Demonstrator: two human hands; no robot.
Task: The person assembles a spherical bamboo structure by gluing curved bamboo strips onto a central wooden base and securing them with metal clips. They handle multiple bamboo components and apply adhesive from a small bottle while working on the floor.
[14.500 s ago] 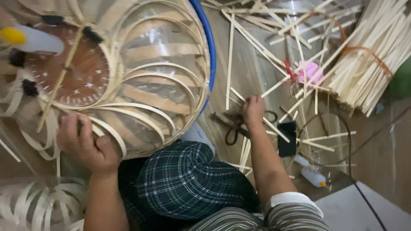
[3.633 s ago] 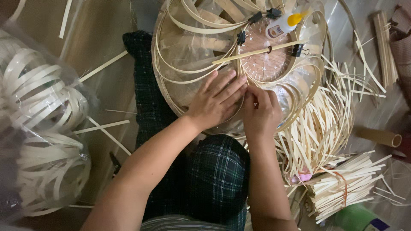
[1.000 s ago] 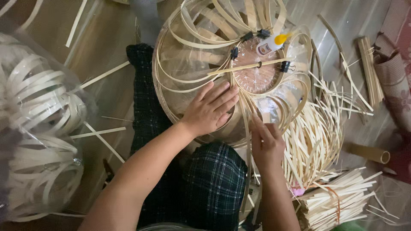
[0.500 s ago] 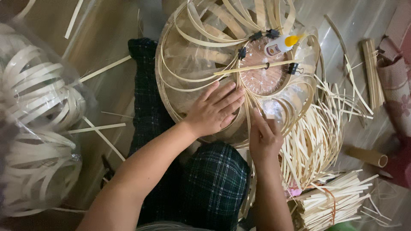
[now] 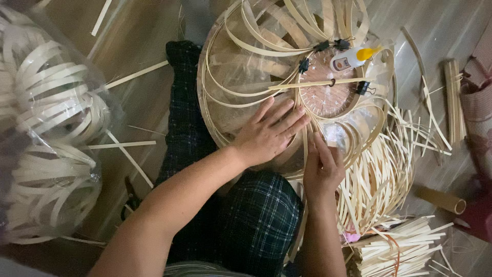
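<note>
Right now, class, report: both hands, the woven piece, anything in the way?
Left hand flat, fingers spread, on round bamboo-strip frame. Right hand pinching a strip at its rim. Small yellow-capped glue bottle and black binder clips sit on the frame.

At frame centre, the left hand (image 5: 267, 134) lies flat on a round bamboo-strip frame (image 5: 246, 77); the right hand (image 5: 323, 166) pinches a strip just beside it. A glue bottle (image 5: 352, 57) rests upper right.

Glue bottle (image 5: 352, 58) on woven frame (image 5: 246, 77)
</note>
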